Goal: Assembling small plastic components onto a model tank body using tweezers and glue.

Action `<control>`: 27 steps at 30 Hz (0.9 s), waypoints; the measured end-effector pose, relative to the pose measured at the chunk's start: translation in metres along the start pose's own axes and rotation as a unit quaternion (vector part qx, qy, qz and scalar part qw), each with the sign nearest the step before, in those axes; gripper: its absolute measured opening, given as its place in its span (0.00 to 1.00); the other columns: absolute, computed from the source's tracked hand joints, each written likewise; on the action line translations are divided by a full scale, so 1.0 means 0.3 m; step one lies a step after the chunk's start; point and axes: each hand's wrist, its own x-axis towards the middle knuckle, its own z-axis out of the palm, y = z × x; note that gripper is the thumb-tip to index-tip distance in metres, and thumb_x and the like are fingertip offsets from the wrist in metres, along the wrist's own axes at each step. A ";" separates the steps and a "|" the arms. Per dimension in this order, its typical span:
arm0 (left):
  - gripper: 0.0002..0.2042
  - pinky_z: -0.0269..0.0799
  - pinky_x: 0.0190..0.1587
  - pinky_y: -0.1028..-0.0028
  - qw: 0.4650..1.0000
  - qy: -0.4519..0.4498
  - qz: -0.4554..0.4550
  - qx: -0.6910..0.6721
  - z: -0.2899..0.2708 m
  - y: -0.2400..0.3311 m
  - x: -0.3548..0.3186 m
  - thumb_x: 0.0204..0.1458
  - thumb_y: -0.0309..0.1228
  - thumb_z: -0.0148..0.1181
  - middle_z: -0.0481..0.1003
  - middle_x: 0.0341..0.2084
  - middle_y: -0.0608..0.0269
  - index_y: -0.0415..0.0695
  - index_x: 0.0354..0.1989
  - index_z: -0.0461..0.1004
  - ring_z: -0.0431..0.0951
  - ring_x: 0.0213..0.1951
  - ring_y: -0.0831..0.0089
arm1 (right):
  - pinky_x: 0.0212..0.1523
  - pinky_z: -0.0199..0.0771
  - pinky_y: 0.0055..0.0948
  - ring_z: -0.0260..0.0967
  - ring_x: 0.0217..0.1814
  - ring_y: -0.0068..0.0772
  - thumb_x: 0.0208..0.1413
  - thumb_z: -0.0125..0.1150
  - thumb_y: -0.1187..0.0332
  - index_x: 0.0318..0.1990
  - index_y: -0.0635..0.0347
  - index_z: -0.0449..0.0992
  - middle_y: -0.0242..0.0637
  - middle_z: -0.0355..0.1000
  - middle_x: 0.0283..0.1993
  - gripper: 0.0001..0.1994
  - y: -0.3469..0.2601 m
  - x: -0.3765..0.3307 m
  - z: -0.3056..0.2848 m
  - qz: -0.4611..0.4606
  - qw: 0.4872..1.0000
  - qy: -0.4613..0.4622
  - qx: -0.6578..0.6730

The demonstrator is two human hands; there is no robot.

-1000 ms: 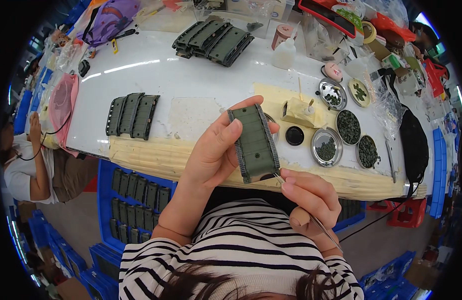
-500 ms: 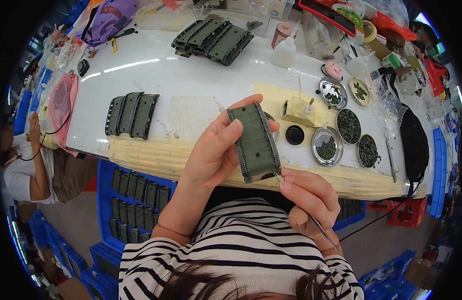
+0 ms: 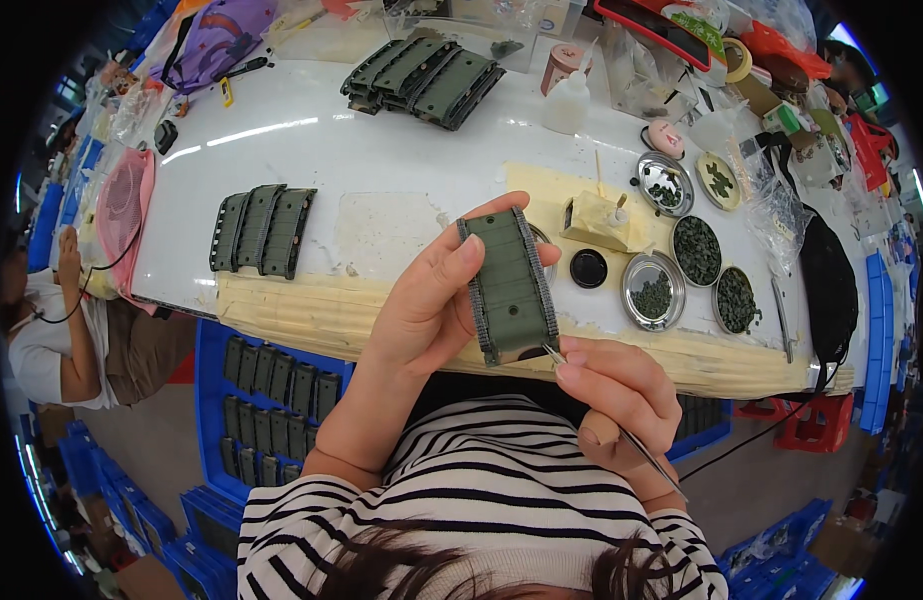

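Note:
My left hand (image 3: 414, 305) is closed around a dark green, slightly curved plastic part (image 3: 511, 278) with ribbed long edges and a small hole near each end. The thumb lies on its face, and fingers support it from behind. My right hand (image 3: 627, 405) pinches metal tweezers (image 3: 646, 452), whose tips meet the part's lower right corner. Whether anything sits between those tips is too small to tell. A tan bandage (image 3: 599, 428) wraps one right-hand finger. Similar green parts (image 3: 264, 230) lie together on the white table (image 3: 382, 160), and another stack (image 3: 422, 82) rests farther back.
To the right stand round metal tins of small green pieces (image 3: 698, 252), a steel dish (image 3: 654, 290), a black lid (image 3: 589, 268) and a squeeze bottle (image 3: 566, 103). A blue crate (image 3: 210, 400) of green parts is below the table. Another person (image 3: 57, 340) sits at left.
Both hands keep the same hold. The green part has tilted slightly, and the tweezer tips have shifted a little at its lower right corner.

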 end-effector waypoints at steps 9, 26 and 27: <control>0.28 0.75 0.50 0.70 1.000 0.003 -0.018 -0.014 -0.008 -0.002 0.000 0.61 0.41 0.52 0.72 0.50 0.49 0.40 0.65 0.54 0.76 0.47 0.70 | 0.42 0.79 0.33 0.76 0.45 0.43 0.41 0.67 0.74 0.46 0.65 0.78 0.42 0.74 0.42 0.20 0.000 0.018 -0.007 -0.007 1.000 -0.005 -0.002; 0.27 0.75 0.50 0.68 0.999 0.004 -0.017 -0.031 -0.013 -0.008 -0.002 0.62 0.39 0.50 0.72 0.50 0.49 0.40 0.65 0.54 0.77 0.48 0.69 | 0.42 0.80 0.32 0.76 0.45 0.41 0.40 0.68 0.74 0.44 0.65 0.78 0.41 0.74 0.41 0.19 0.012 0.010 0.001 -0.015 1.000 0.000 -0.010; 0.28 0.76 0.50 0.67 0.999 0.003 -0.016 -0.032 -0.017 -0.010 -0.001 0.62 0.40 0.49 0.71 0.50 0.47 0.39 0.66 0.51 0.76 0.49 0.65 | 0.42 0.80 0.32 0.76 0.45 0.41 0.40 0.68 0.74 0.44 0.65 0.78 0.41 0.74 0.41 0.19 0.011 0.010 0.000 -0.014 1.000 0.000 -0.006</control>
